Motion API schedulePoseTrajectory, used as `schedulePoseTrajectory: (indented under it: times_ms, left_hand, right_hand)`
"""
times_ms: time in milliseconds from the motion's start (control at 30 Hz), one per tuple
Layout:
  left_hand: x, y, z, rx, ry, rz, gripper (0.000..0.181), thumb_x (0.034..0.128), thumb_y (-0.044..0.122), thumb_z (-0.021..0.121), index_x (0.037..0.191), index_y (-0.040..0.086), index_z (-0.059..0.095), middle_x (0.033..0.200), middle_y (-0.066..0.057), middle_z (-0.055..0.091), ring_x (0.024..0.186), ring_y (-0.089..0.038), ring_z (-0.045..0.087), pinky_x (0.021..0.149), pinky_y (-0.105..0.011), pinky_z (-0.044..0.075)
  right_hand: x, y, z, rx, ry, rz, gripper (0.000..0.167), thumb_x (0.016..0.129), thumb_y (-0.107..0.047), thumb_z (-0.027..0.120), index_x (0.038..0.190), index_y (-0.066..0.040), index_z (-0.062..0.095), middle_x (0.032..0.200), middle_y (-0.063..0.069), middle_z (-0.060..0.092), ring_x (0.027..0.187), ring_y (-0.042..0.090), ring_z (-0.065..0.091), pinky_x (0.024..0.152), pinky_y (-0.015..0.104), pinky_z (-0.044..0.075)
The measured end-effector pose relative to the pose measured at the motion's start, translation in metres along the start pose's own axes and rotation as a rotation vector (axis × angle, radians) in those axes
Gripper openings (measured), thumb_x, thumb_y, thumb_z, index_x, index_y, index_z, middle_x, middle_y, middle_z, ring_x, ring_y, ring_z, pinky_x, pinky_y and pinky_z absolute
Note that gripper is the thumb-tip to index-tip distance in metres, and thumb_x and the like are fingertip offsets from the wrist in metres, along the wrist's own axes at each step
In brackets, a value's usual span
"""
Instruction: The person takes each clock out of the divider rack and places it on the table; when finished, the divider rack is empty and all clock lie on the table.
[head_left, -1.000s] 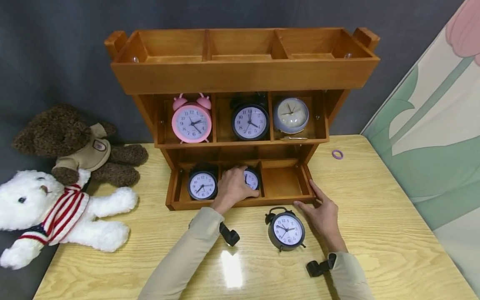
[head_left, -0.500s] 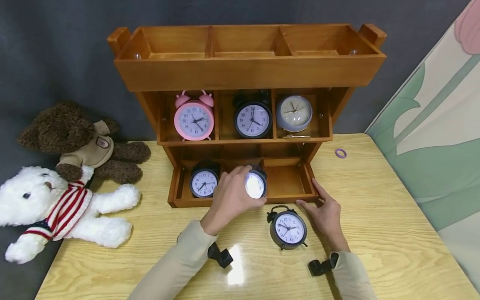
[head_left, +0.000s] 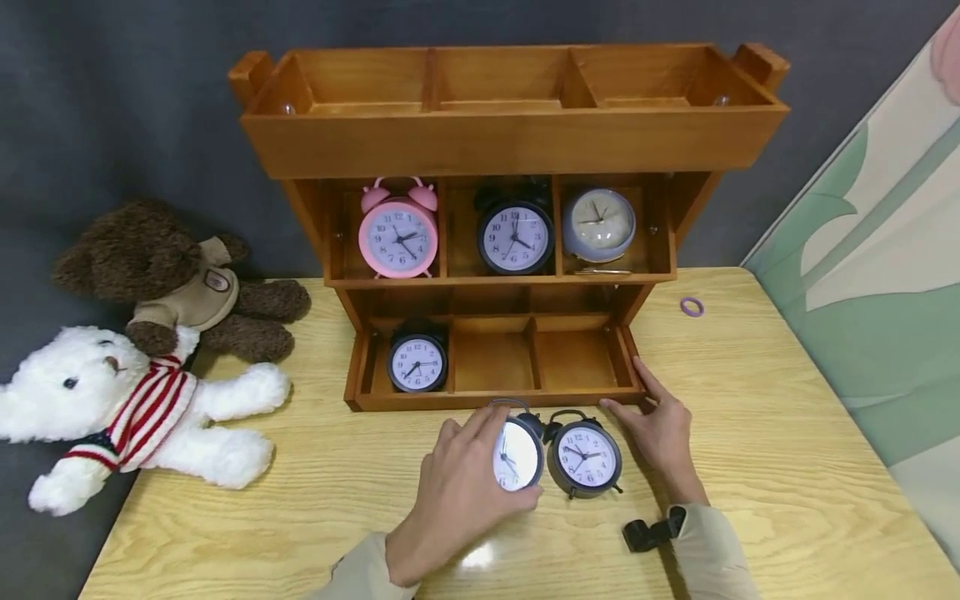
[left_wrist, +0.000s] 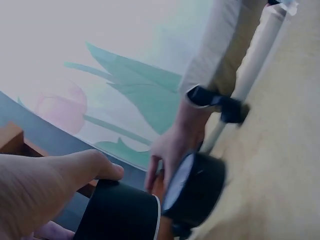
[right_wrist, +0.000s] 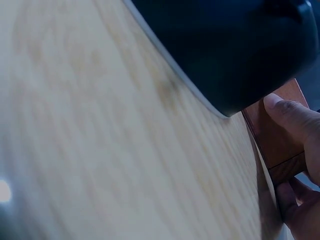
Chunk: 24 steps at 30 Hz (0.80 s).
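Note:
My left hand (head_left: pixel 463 490) grips a black twin-bell alarm clock (head_left: pixel 519 454) by its sides, in front of the wooden shelf's bottom tier (head_left: pixel 495 401). In the left wrist view the thumb lies on the dark casing (left_wrist: pixel 120 210). Just right of it a second black alarm clock (head_left: pixel 585 457) stands on the table. My right hand (head_left: pixel 663 429) holds the bottom tier's front right corner, thumb on the front and fingers along the side; the right wrist view shows the thumb on the wood (right_wrist: pixel 280 135). Another black clock (head_left: pixel 417 363) sits in the bottom left compartment.
The middle tier holds a pink clock (head_left: pixel 398 239), a black clock (head_left: pixel 516 238) and a round grey-blue clock (head_left: pixel 600 223). A brown bear (head_left: pixel 187 287) and a white bear (head_left: pixel 150 417) lie at left. A purple ring (head_left: pixel 692 307) lies right of the shelf.
My left hand has lifted the black clock out of the bottom middle compartment and brought it forward, beside the clock on the table. My right hand has stayed at the shelf corner.

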<state>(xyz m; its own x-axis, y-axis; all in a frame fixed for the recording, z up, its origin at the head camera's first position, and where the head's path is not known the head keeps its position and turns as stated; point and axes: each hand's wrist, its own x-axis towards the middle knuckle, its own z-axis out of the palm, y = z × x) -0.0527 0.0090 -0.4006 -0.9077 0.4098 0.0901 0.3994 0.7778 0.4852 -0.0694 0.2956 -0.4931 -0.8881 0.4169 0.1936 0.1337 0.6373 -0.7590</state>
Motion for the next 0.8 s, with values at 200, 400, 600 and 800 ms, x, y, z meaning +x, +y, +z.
schedulePoseTrajectory:
  times_ms: [200,400,600,800]
  left_hand:
    - [-0.004,0.000,0.021,0.020,-0.004,-0.033,0.091,0.0593,0.059,0.079,0.136,0.018,0.054,0.135,-0.003,0.059,0.090,-0.022,0.055,0.055,-0.034,0.050]
    - [0.002,-0.007,0.038,0.060,0.014,-0.053,0.090,0.0580,0.057,0.081,0.133,0.015,0.056,0.132,-0.005,0.060,0.090,-0.026,0.057,0.051,-0.035,0.052]
    - [0.010,-0.016,0.051,0.081,0.021,-0.054,0.090,0.0579,0.057,0.082,0.131,0.012,0.058,0.130,-0.007,0.061,0.091,-0.030,0.058,0.049,-0.035,0.052]
    - [0.012,-0.019,0.055,0.076,-0.037,-0.067,0.091,0.0612,0.059,0.080,0.135,0.011,0.055,0.133,-0.008,0.059,0.095,-0.031,0.058,0.051,-0.037,0.052]
  right_hand:
    - [0.000,-0.002,-0.002,0.005,0.009,-0.004,0.080,0.074,-0.012,0.084,0.144,-0.010,0.045,0.140,0.029,0.048,0.119,0.043,0.055,0.086,0.038,0.048]
    - [-0.001,-0.001,-0.001,0.000,0.007,0.005,0.081,0.073,-0.012,0.084,0.145,-0.010,0.045,0.139,0.030,0.049,0.117,0.043,0.057,0.085,0.038,0.049]
    - [0.000,0.000,0.000,-0.007,0.005,0.006,0.082,0.073,-0.010,0.084,0.145,-0.011,0.044,0.140,0.028,0.048,0.118,0.042,0.057,0.086,0.038,0.049]
    - [0.001,0.000,-0.001,-0.006,0.000,0.002,0.083,0.074,-0.011,0.084,0.146,-0.012,0.043,0.141,0.028,0.048,0.119,0.043,0.056,0.086,0.039,0.048]
